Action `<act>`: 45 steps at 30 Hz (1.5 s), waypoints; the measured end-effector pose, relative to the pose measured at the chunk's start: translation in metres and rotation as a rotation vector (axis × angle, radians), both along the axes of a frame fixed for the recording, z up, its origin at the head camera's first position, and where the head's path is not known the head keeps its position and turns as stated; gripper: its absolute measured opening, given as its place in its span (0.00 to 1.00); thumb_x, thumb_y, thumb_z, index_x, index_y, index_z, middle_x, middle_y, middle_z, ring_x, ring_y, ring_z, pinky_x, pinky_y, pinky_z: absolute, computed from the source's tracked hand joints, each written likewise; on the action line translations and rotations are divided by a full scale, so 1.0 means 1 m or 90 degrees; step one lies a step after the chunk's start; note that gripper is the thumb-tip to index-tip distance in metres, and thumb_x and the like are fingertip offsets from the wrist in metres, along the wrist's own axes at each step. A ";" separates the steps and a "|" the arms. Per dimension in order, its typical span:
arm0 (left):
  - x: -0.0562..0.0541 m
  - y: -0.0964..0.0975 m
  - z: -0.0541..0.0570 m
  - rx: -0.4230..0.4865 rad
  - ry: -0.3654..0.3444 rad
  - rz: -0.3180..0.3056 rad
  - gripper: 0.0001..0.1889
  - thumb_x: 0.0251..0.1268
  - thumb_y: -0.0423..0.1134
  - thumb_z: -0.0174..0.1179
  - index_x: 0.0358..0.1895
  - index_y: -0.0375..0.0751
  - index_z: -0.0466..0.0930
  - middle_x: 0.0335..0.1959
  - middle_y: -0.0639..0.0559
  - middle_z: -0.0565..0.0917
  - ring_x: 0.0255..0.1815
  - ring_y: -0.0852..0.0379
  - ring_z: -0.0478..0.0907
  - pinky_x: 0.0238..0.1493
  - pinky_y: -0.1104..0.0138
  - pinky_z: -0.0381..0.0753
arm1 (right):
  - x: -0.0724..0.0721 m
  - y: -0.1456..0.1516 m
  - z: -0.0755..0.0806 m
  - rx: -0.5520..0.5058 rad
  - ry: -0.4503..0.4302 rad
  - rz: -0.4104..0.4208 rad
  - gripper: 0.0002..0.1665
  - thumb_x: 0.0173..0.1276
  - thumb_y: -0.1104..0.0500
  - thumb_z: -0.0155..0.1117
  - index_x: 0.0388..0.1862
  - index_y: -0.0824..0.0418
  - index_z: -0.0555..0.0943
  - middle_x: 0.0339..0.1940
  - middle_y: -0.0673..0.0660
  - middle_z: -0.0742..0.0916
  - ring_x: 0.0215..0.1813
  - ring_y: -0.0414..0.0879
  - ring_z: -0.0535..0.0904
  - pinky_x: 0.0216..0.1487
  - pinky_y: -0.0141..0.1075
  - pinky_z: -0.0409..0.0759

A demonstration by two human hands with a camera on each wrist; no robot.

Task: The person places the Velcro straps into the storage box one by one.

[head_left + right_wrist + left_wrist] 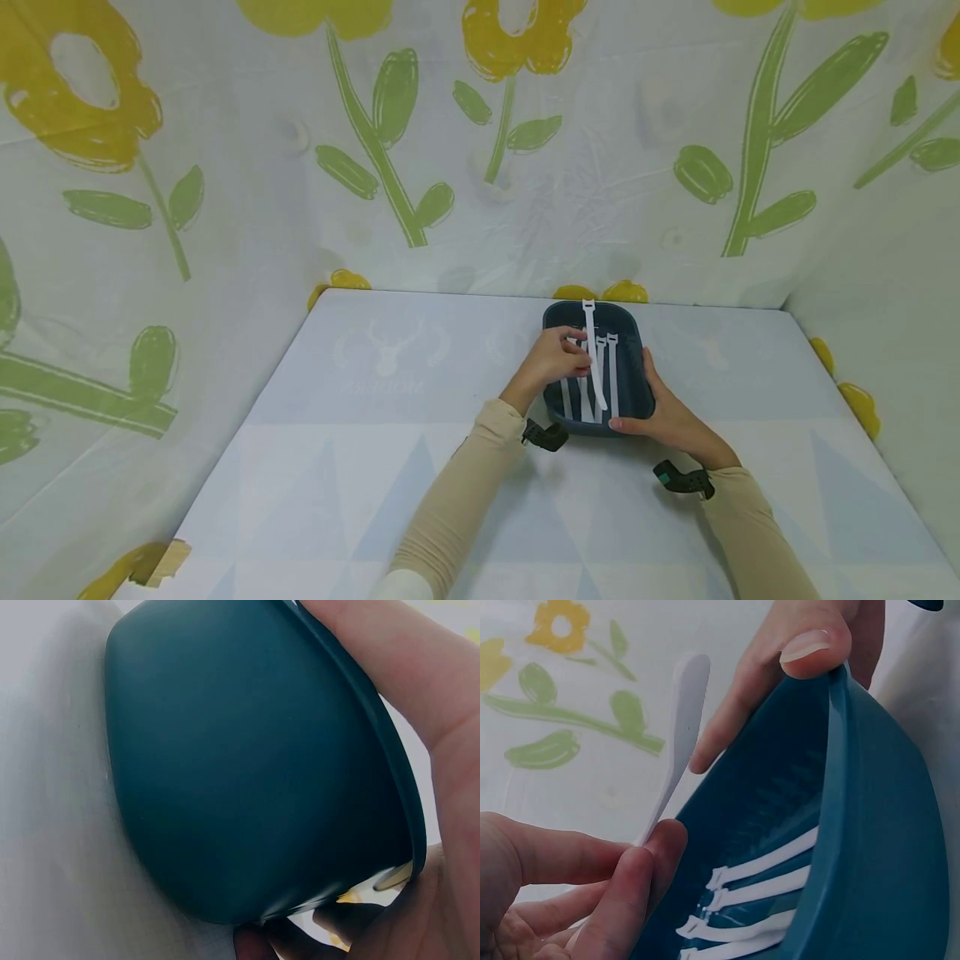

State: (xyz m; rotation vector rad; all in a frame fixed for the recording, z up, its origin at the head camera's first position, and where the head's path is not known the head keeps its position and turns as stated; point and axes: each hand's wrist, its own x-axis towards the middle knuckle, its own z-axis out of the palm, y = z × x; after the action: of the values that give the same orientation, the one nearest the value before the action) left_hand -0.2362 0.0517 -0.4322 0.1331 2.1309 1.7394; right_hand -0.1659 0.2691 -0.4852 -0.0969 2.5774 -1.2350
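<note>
My left hand (551, 362) pinches one white cable tie (590, 325) between thumb and fingers, above a dark teal plastic bin (636, 385). The held tie has a slotted head at its far end in the head view; in the left wrist view its rounded end (690, 697) stands up from the fingertips. Several more white cable ties (613, 375) with slotted heads lie side by side inside the bin. My right hand (675, 421) grips the bin's right side, thumb over the near rim and fingers along the outer wall. The right wrist view is mostly filled by the bin's outside (247, 765).
The bin is at the far side of a white table (300, 500) with pale blue triangles. Close behind it hangs a curtain (585, 225) printed with yellow flowers. A tan patch (169, 562) marks the table's near left edge. Each wrist wears a black strap (682, 479).
</note>
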 end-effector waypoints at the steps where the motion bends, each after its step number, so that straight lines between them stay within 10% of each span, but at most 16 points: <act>1: 0.000 0.000 -0.001 -0.003 0.000 0.001 0.22 0.67 0.27 0.67 0.64 0.37 0.78 0.40 0.44 0.86 0.30 0.57 0.86 0.53 0.52 0.89 | 0.000 0.000 0.000 0.000 0.000 0.000 0.84 0.58 0.40 0.78 0.82 0.48 0.18 0.87 0.68 0.38 0.84 0.76 0.41 0.77 0.75 0.50; 45: -0.002 0.012 -0.009 -0.079 0.014 -0.011 0.20 0.68 0.30 0.67 0.63 0.38 0.80 0.39 0.44 0.87 0.36 0.49 0.90 0.51 0.57 0.90 | 0.000 0.000 0.000 -0.016 0.003 0.006 0.83 0.59 0.42 0.78 0.82 0.47 0.17 0.87 0.67 0.37 0.84 0.76 0.41 0.76 0.75 0.50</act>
State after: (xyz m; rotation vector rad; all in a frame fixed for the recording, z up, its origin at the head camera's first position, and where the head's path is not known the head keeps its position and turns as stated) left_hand -0.2378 0.0634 -0.4408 0.1365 2.2392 1.5978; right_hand -0.1662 0.2688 -0.4853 -0.1162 2.5630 -1.2651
